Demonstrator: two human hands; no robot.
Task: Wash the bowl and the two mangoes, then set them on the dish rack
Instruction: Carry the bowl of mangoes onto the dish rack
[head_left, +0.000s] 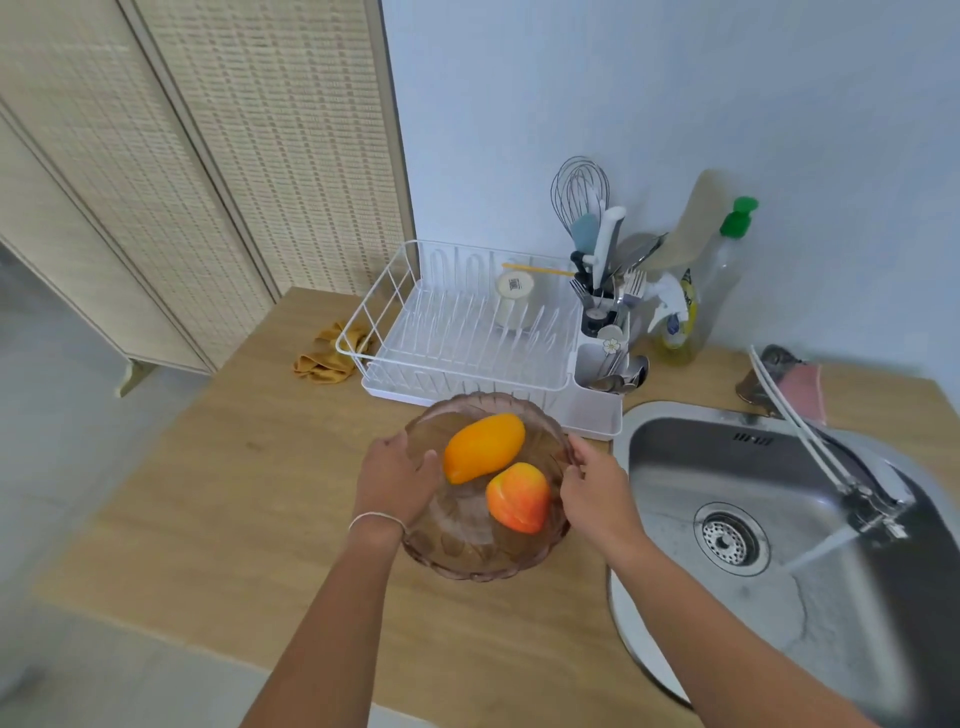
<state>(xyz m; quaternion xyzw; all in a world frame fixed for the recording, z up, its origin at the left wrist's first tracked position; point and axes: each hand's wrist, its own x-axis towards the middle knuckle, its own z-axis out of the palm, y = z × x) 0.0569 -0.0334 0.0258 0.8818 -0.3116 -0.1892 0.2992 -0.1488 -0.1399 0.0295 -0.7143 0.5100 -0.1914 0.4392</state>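
A light wooden bench (218, 499) is carrying everything here. A white wire dish rack (467, 332) is sitting on it toward the back, with a crumpled yellow cloth (332, 351) lying just beside the rack's left end. A round steel sink (779, 525) is set into the bench at the right. Behind the sink, a clear soap bottle with a green cap (722, 280) is standing against the wall, and a pinkish item (802, 389), possibly a sponge, is resting near the tap's base. A brownish glass bowl (467, 545) is sitting in front of the rack.
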